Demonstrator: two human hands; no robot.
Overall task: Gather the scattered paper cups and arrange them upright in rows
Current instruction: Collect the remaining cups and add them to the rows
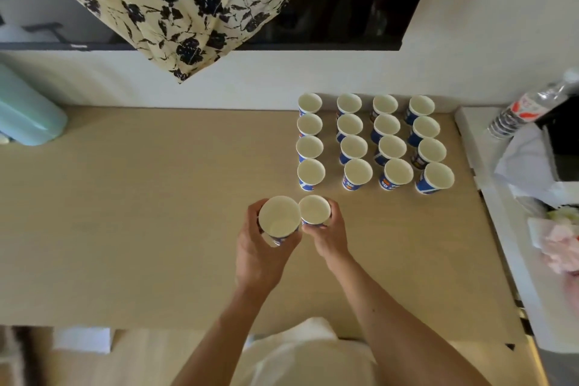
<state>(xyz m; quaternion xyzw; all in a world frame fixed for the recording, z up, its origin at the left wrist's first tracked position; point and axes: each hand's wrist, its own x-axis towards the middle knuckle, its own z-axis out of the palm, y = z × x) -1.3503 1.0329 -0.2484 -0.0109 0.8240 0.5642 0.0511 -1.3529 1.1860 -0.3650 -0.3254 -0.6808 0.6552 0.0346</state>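
Several blue-and-white paper cups (357,147) stand upright in neat rows at the back right of the tan table (141,213). In front of that block, my left hand (260,251) grips one upright cup (279,218), which appears slightly raised and tilted. My right hand (329,235) holds a second upright cup (314,209) right beside it, the two rims touching. Both cups look empty inside.
A pale green cylinder (28,113) lies at the table's left back edge. A floral cloth (175,6) hangs over the back wall. To the right, a white side surface (501,229) carries a plastic water bottle (529,106), crumpled white paper and a pink item.
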